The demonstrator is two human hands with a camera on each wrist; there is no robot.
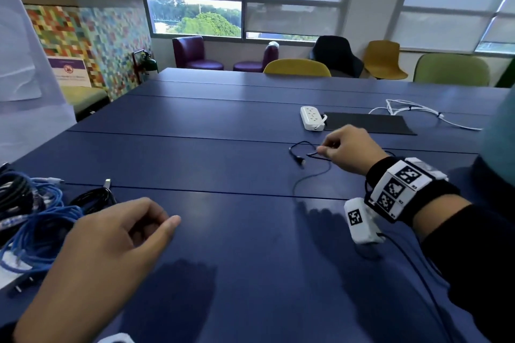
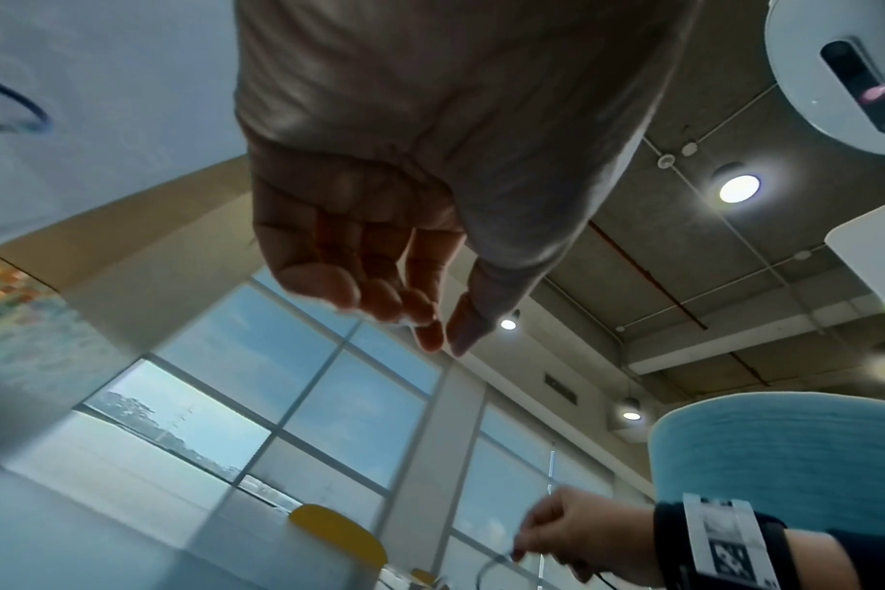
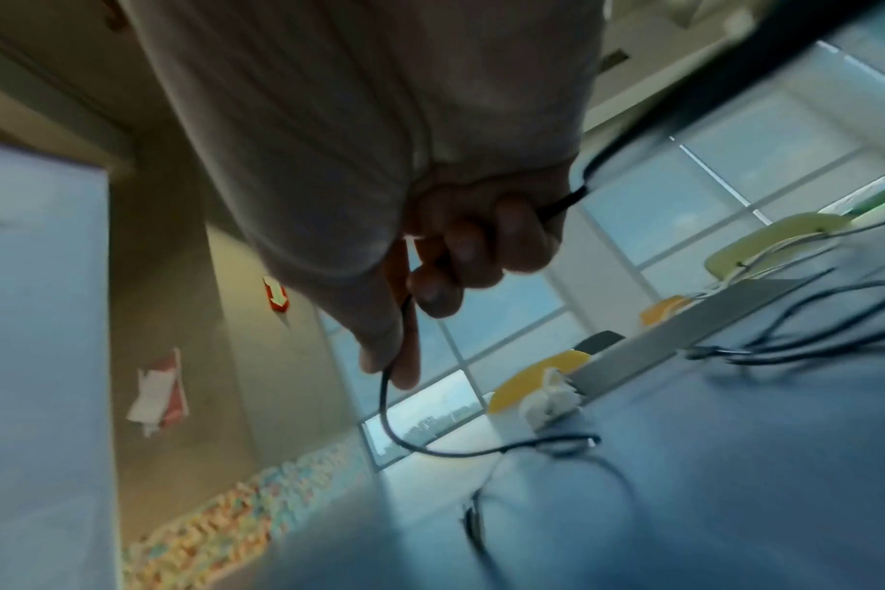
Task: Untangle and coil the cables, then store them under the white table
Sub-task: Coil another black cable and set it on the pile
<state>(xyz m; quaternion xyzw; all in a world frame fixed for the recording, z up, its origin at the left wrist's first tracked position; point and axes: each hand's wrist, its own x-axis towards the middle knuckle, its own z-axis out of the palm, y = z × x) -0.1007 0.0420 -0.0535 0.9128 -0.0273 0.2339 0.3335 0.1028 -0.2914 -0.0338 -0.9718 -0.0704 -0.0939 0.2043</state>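
Right hand (image 1: 349, 149) pinches thin black cable (image 1: 299, 160) w/ thumb+fingers; left hand (image 1: 111, 242) loosely curled, holds nothing.

Blue table (image 1: 223, 231), white power strip (image 1: 311, 117), black mat (image 1: 367, 123), yellow chair (image 1: 296, 67)

Left forearm (image 1: 41, 301): cut off by the head view's lower left corner.
Cable pile (image 1: 30, 211): runs off the left edge; strands overlap, count not determinable.
Thin cable (image 1: 309, 172): part concealed behind the right hand (image 1: 348, 149); its far run is lost under the wrist band (image 1: 401, 189).
White cable (image 1: 418, 113): right end cut off by a blurred teal shape (image 1: 498, 131) of unclear identity.
Right wrist view: table (image 3: 733, 479) and the dark cables on it smeared; plugs unreadable.
Wall sign (image 1: 69, 71): text too small to read.
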